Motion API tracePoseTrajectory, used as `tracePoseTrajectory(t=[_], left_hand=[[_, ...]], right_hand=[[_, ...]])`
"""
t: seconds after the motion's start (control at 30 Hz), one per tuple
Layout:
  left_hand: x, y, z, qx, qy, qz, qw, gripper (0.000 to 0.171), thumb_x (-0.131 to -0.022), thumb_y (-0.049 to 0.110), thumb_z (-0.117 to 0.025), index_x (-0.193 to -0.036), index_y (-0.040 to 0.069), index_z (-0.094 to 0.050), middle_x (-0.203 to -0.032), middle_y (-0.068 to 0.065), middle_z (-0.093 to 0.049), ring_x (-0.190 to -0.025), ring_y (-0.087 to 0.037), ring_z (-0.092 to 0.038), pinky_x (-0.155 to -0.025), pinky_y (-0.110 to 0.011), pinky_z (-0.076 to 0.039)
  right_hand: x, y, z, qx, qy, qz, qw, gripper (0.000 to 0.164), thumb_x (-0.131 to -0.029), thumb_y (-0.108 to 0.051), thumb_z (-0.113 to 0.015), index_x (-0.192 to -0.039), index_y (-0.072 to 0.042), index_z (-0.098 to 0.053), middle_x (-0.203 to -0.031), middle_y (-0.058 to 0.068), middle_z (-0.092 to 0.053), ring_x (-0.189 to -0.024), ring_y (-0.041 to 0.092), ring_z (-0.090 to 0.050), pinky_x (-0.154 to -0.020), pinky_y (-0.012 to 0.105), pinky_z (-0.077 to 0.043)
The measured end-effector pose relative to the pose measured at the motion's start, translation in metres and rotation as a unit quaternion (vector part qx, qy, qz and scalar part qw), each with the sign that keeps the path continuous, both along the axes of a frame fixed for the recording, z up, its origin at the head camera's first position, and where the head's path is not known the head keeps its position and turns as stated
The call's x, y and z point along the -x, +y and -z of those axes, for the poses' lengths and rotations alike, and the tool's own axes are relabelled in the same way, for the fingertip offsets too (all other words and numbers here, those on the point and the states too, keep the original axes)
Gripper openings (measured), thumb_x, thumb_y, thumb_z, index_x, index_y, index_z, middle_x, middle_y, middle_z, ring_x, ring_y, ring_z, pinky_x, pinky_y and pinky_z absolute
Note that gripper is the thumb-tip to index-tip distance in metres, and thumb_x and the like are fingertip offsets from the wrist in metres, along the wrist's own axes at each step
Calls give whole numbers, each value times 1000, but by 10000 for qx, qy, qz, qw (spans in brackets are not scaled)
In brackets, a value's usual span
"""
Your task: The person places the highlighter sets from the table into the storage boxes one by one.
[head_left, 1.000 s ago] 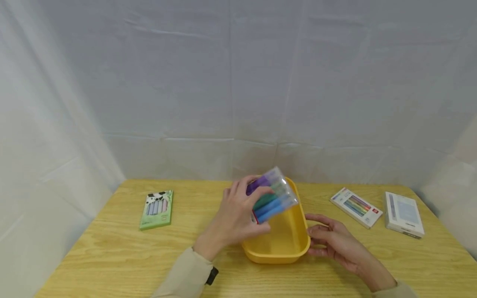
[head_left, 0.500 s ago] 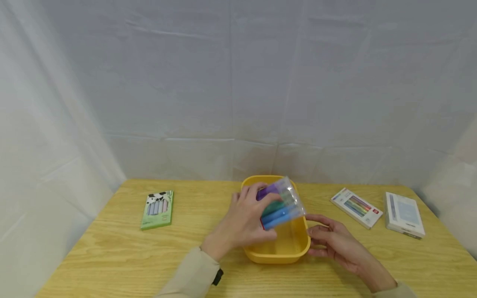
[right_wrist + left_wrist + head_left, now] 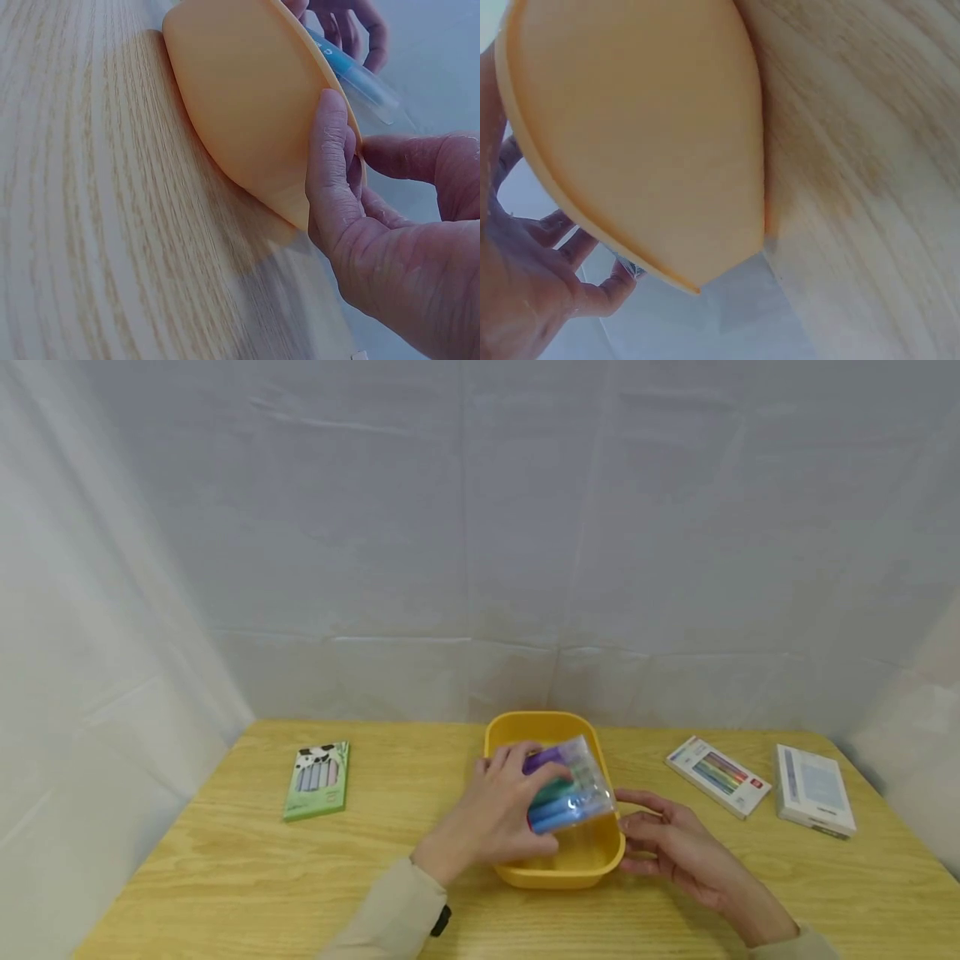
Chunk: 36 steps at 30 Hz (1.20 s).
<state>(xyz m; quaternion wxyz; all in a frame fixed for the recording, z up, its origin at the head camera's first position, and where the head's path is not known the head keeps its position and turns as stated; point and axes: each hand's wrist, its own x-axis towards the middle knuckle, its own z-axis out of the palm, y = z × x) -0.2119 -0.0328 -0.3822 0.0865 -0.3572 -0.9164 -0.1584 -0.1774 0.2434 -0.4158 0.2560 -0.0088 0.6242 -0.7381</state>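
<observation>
My left hand (image 3: 498,814) grips a clear pack of thick markers (image 3: 566,789), with purple, green and blue ones showing. It holds the pack tilted over the yellow plastic basket (image 3: 551,879), inside the line of the rim. In the left wrist view the basket's outer wall (image 3: 645,142) hides most of the pack. At the basket's right side, my right hand (image 3: 678,852) pinches the rim between thumb and fingers, as the right wrist view shows. A blue part of the pack (image 3: 337,61) appears there beyond the rim.
A green box of pastel pens (image 3: 317,781) lies on the wooden table (image 3: 247,877) at left. To the right lie a white box of coloured pens (image 3: 717,777) and a thicker white box (image 3: 815,789). Pale sheeting (image 3: 450,568) hangs behind the table.
My left hand has carried the marker pack rightward and down, lower over the basket. My right hand and the basket have stayed in place.
</observation>
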Motion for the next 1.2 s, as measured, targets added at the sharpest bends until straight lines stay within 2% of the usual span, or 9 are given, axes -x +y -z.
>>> tracePoseTrajectory(t=[0.23,0.53,0.77,1.03,1.2], left_hand=[[1,2,4,231,3,89,9997,68,-74,50,-76,-137,37,-54,-150,-8,-45,-130,-29,-46,-95,-45,-43],[5,1,7,256,-195,224,9992,67,-75,49,-77,-137,38,-53,-151,-8,-44,-130,-27,-45,-98,-48,-43],[10,0,6,551,-278,430,9972,66,-74,47,-81,-134,38,-55,-151,-7,-45,-131,-26,-46,-99,-49,-44],[16,4,6,1007,-736,549,9907,62,-78,49,-81,-133,41,-53,-149,-5,-46,-129,-25,-47,-103,-55,-44],[18,6,7,1141,-835,530,9885,63,-78,50,-80,-134,42,-52,-148,-5,-48,-128,-25,-49,-102,-57,-45]], right_hand=[[0,0,0,25,68,-23,10000,71,-104,-18,-56,-160,-1,-15,-112,2,-70,-100,17,-71,-89,35,-62],[0,0,0,48,10,38,10000,72,-104,-17,-57,-160,-2,-16,-112,2,-69,-100,17,-71,-88,33,-62],[0,0,1,75,14,34,10000,69,-104,-17,-57,-159,-3,-19,-111,2,-70,-100,18,-71,-87,33,-62],[-1,0,1,147,39,42,9999,69,-104,-17,-57,-159,-3,-19,-109,1,-70,-98,17,-71,-85,32,-62],[-1,-1,2,135,31,55,9999,70,-104,-18,-58,-159,-2,-18,-109,1,-70,-97,16,-71,-85,32,-62]])
